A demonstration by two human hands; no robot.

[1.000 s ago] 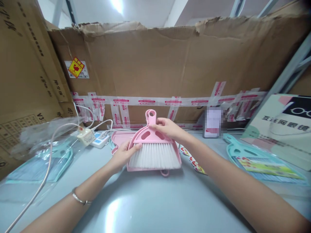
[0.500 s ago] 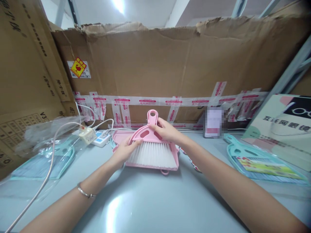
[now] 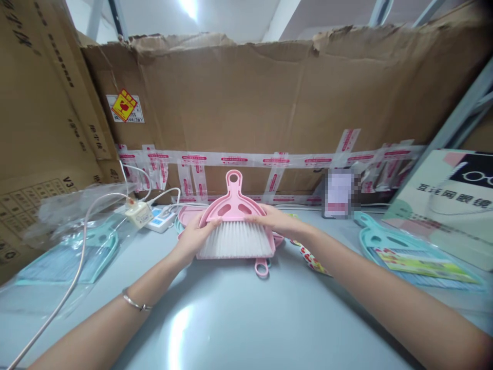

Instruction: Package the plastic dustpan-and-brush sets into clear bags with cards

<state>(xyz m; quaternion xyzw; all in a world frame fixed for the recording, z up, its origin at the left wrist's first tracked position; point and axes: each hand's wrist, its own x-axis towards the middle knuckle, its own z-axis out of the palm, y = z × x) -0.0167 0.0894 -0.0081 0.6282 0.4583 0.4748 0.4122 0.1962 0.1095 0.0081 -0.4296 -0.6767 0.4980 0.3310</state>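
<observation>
A pink hand brush (image 3: 235, 240) with white bristles lies nested against a pink dustpan (image 3: 271, 245), their handles overlapping and pointing up. My left hand (image 3: 195, 237) grips the left side of this pair, thumb on the front of the brush and fingers hidden behind. On the right side, my right hand (image 3: 276, 220) holds it the same way, thumb near the top of the bristles. Behind and below are more pink pieces, partly covered: a pink edge (image 3: 188, 215) at the left and a pink ring-ended handle (image 3: 262, 269) in front.
Wrapped teal brush-and-dustpan sets lie at the left (image 3: 103, 252) and the right (image 3: 372, 237). A charger (image 3: 139, 214) and power strip (image 3: 160, 220) trail cables. A phone (image 3: 339, 192) leans against the large cardboard box (image 3: 246, 103). A patterned item (image 3: 314, 259) lies beneath my right forearm.
My right hand has shifted from the handle down to the right side of the pair. The brush now sits straighter in the dustpan, and both have moved slightly left and up.
</observation>
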